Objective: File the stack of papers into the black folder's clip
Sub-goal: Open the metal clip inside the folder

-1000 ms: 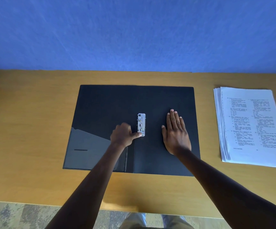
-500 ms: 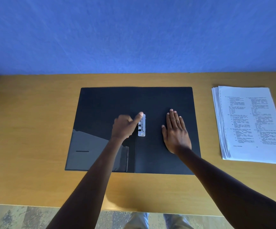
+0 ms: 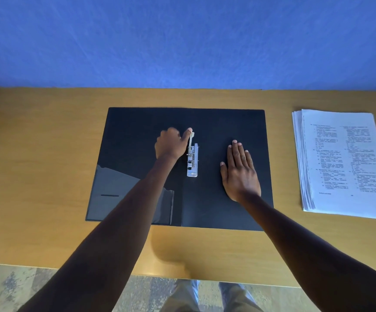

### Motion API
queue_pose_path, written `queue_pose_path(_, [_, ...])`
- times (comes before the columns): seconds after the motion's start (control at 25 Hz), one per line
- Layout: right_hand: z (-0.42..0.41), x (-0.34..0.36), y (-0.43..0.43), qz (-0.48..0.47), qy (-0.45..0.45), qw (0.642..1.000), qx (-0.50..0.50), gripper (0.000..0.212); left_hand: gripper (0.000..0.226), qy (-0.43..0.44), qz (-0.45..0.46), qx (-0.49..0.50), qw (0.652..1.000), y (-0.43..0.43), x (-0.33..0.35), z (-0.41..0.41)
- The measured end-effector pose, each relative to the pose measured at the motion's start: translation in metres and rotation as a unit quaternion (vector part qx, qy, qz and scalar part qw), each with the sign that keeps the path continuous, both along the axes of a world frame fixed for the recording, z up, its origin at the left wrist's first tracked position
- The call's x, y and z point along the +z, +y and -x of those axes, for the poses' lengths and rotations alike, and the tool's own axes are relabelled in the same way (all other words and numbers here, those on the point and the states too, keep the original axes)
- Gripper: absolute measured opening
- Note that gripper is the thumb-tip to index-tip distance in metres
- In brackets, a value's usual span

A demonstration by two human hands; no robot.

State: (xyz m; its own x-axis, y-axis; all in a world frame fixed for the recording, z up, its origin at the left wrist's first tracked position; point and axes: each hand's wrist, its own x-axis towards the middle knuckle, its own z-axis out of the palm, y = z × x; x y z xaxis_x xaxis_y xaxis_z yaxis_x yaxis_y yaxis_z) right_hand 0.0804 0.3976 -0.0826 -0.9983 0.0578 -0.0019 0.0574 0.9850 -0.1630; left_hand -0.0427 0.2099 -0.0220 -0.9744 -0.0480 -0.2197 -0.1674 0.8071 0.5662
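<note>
The black folder (image 3: 223, 124) lies open and flat on the wooden table. Its metal clip (image 3: 193, 164) sits along the spine in the middle, with its lever raised toward the far end. My left hand (image 3: 171, 144) is curled beside the clip, its thumb tip under the top of the lifted lever. My right hand (image 3: 240, 171) lies flat, fingers together, on the folder's right-hand cover just right of the clip. The stack of printed papers (image 3: 342, 163) rests on the table to the right of the folder, apart from both hands.
The wooden table (image 3: 36, 167) runs up to a blue wall (image 3: 182, 41) at the back. A clear pocket (image 3: 119, 194) covers the lower part of the folder's left cover. The floor and my legs show below the table's near edge.
My left thumb has travelled from the near end of the clip to its far end, and the clip's lever has swung up. My right hand has stayed flat in place.
</note>
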Motion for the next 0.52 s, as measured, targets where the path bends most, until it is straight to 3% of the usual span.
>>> queue_pose_path(0.36, [0.0, 0.004, 0.002, 0.034, -0.015, 0.999, 0.012, 0.061, 0.059, 0.061, -0.017, 0.021, 0.998, 0.004, 0.024, -0.036])
queue_pose_path(0.52, [0.005, 0.026, 0.006, 0.156, 0.002, 0.988, 0.005, 0.055, 0.058, 0.104, -0.047, -0.033, 0.993, 0.028, 0.04, -0.066])
